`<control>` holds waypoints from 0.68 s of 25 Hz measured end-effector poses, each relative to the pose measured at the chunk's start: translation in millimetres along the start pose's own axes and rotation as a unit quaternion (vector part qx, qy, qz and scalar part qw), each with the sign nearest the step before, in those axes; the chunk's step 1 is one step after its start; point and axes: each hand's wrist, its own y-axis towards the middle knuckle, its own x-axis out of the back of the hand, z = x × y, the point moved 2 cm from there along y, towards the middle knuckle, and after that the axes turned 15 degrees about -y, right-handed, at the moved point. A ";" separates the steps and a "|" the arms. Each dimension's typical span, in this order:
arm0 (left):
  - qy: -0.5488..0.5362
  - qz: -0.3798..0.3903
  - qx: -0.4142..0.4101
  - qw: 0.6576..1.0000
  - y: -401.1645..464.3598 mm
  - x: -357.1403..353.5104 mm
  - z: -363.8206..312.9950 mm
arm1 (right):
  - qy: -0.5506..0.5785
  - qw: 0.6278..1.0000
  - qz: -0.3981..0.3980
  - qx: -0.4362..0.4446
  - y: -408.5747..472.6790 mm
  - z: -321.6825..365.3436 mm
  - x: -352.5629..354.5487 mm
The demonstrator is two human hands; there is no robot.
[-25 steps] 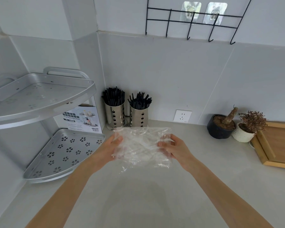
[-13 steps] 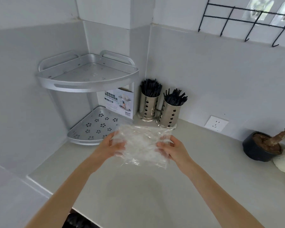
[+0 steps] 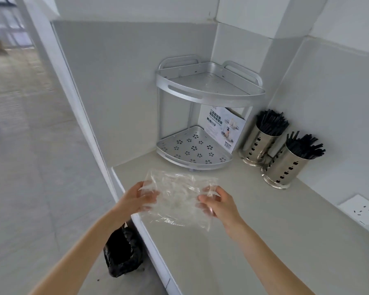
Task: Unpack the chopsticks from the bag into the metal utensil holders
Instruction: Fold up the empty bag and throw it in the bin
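Above the counter edge [image 3: 124, 188], both hands pinch the bag [image 3: 177, 199].

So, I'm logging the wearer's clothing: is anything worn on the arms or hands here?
Nothing shows. The left hand and right hand are bare, with no gloves, rings, watch or bracelets visible. Both forearms are uncovered to the frame edge; no sleeve appears.

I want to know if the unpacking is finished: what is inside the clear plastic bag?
The clear plastic bag, held by the left hand and right hand, looks empty: only crinkled film shows. Black chopsticks fill both metal holders.
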 end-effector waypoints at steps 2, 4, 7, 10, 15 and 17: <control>-0.002 -0.024 -0.003 1.000 -10.1 14.5 4.6 | -0.005 1.000 0.019 0.006 3.9 2.2 -13.8; -0.018 -0.052 -0.001 0.998 -21.1 30.1 7.6 | -0.014 0.999 0.045 0.009 5.5 5.7 -30.8; -0.035 -0.080 0.005 0.996 -35.1 49.1 9.6 | -0.009 0.998 0.068 0.003 5.5 6.5 -53.8; -0.046 -0.101 -0.002 0.994 -36.0 61.4 14.0 | -0.018 0.998 0.064 0.007 11.3 4.4 -67.5; -0.056 -0.141 0.009 0.988 -31.6 82.4 40.1 | -0.052 0.996 0.069 0.018 23.8 -4.3 -91.8; -0.054 -0.169 0.017 0.984 -30.7 90.4 50.8 | -0.080 0.995 0.061 0.020 27.4 -8.3 -102.5</control>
